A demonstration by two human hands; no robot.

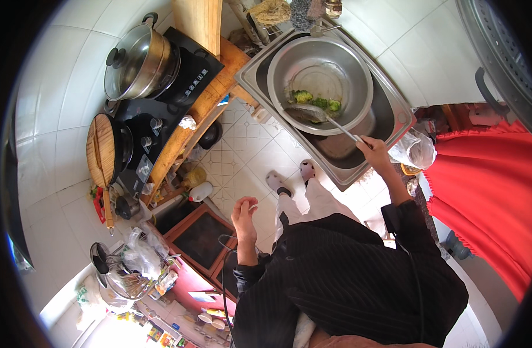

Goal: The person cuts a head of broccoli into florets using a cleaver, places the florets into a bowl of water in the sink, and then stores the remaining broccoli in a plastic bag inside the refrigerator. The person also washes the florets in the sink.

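Observation:
My right hand [372,152] grips the handle of a metal skimmer [305,112], whose wide round head dips into a large metal basin [367,87]. Green broccoli pieces [319,102] lie in the basin beside the skimmer head, in what looks like a little water. That basin rests on a stainless steel sink [402,116], covering much of it. My left hand [244,219] hovers over the floor in front of my body, away from the sink. Its fingers are loosely bent and apart, with nothing seen in them.
At left, a steel pot [147,64] with a glass lid stands on a black cooktop [187,78]. Near it sits a pan with a wooden lid [100,148]. A red curtain [486,191] hangs at right, by a clear plastic bag [415,149]. A dish rack [132,278] is at lower left.

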